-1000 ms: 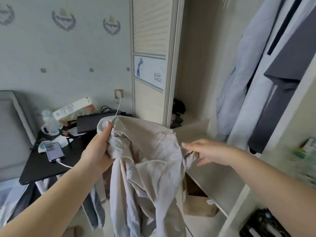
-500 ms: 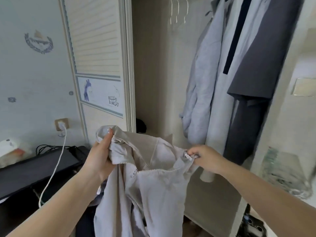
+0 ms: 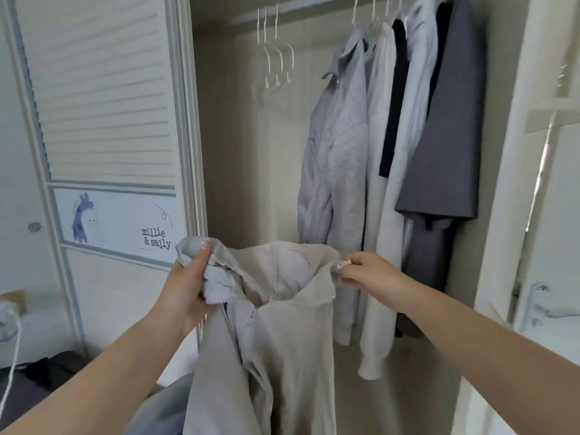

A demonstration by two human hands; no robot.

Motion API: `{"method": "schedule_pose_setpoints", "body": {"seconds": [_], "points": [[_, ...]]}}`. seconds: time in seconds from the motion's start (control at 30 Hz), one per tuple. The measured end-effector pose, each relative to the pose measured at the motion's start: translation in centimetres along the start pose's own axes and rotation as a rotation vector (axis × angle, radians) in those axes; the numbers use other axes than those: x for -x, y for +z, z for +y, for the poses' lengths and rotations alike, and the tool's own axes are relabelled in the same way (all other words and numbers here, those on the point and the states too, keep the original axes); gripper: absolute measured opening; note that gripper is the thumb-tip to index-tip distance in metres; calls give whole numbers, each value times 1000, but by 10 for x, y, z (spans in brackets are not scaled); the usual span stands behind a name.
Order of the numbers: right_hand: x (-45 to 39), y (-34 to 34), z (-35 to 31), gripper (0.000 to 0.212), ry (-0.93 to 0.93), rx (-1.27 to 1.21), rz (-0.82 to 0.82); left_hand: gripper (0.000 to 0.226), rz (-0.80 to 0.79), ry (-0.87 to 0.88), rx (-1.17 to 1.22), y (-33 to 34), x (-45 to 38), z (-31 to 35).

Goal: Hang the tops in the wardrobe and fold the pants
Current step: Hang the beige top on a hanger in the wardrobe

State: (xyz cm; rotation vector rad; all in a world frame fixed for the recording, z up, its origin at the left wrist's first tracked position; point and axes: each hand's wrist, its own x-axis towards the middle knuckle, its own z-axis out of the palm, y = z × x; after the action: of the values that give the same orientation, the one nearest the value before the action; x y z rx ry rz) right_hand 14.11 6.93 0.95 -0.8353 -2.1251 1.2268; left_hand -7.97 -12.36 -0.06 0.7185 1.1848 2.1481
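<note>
Two hands hold my beige zip jacket [image 3: 276, 334] up before the open wardrobe [image 3: 238, 152] | left hand [image 3: 185, 287] grips its bunched collar, right hand [image 3: 367, 273] pinches the opposite collar edge | empty white hangers [image 3: 276, 58] on the rail above | hung grey tops [image 3: 392, 152] just right, behind my right hand.

Both forearms reach forward, the left hand [image 3: 185, 284] clenched with thumb up over bunched fabric, the right hand [image 3: 370, 274] pinching cloth between fingertips.
</note>
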Motion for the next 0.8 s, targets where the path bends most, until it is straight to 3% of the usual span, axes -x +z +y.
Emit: {"method": "schedule_pose_setpoints", "body": {"seconds": [0.2,0.27,0.47,0.67,0.8], "points": [[-30,-15,-48,44,-156,134,314,23,-82,100,20,24,-40,25],[-45,-20,-63,37,-210,138,371,20,-127,127,19,33,-53,31],[-88,-40,-103,16,-438,170,442,39,-237,221,-9,70,-93,56],[-157,-77,-149,28,-550,590,435,33,-264,370,-35,113,-152,89],[-205,-95,-179,43,-567,1014,549,29,-253,439,-41,142,-197,114]]}}
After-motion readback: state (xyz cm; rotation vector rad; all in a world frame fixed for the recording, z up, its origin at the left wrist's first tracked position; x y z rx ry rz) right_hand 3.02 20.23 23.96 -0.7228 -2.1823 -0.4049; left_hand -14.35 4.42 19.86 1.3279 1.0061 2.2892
